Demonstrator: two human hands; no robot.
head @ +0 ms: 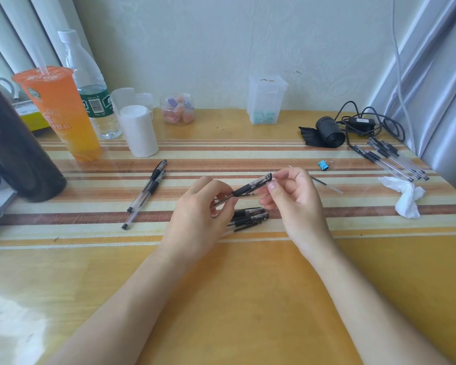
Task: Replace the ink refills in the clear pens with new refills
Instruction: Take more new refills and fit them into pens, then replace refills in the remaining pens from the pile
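You hold the pen [253, 186] above the table [248, 285], left hand [195, 219] pinching its tip end, right hand [292, 198] its cap end; light, stiff, slick—grip the rubber sleeve.

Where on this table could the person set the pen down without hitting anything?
Free: the plain yellow table front around the forearms, and the striped middle between the two clear pens and the left hand. Crowded: the orange drink cup corner, the bundle of clear pens far right, and the black pens under the hands.
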